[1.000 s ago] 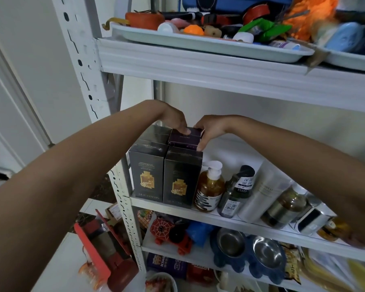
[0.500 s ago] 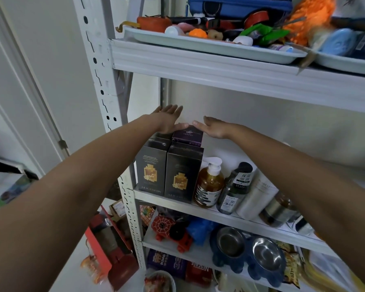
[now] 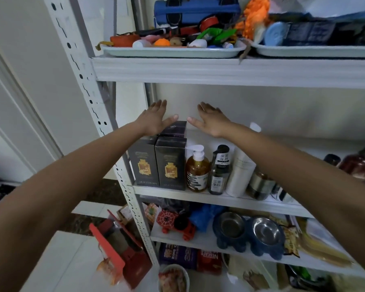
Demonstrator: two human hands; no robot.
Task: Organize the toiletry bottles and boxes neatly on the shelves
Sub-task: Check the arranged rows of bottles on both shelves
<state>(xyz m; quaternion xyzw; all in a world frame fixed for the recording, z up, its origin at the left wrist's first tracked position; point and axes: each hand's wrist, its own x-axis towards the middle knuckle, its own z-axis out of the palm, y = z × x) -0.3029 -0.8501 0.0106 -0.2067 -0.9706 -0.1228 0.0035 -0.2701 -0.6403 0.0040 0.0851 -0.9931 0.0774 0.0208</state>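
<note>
- Both arms are reaching into the middle shelf [image 3: 198, 198] of a white metal rack.
- The left hand [image 3: 154, 121] is flat, palm down, with the fingers straight and only slightly spread. The thumb sticks out toward the small purple box [image 3: 174, 129]. Can't tell if the thumb tip is actually touching the box or just over it.
- The right hand [image 3: 212, 121] is the same deal: fingers straight and a bit fanned, thumb pointing in at the box but clear of it. It's holding nothing.
- The purple box sits at the left end of that shelf, up high behind two tall dark boxes [image 3: 144, 163] that stand side by side at the front edge.
- Just right of those, in a row: an amber pump bottle [image 3: 197, 169], a dark bottle [image 3: 219, 171] with a white label, then a white bottle [image 3: 240, 173] leaning a little.
- On the shelf above there's a pale tray [image 3: 171, 52] piled with odds and ends.
- The shelf below has two steel bowls [image 3: 230, 226] in blue holders.
</note>
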